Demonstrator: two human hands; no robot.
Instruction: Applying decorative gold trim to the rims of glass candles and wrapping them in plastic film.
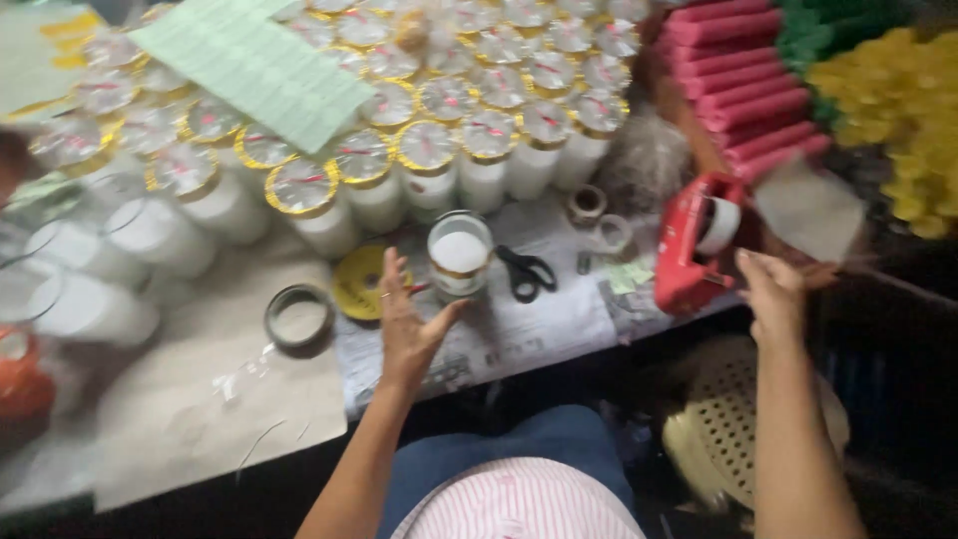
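Cluttered paper-covered worktable [200, 399] holds an open white-filled jar [460, 256] standing upright near the front edge, just right of and beyond the left hand [407, 321], which is spread open, fingers up, thumb almost at the jar's base. Right hand [773, 291] is farther off, loosely open, fingertips on a red tape dispenser [694, 250]; black scissors [526, 271] lie between, rows of sealed jars [429, 160] behind.

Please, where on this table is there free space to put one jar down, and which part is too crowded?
Bare paper lies near the table edge, below the loose ring lid and beside the left hand. A smaller patch lies between the scissors and the red tape dispenser. The sealed jars behind stand packed together.
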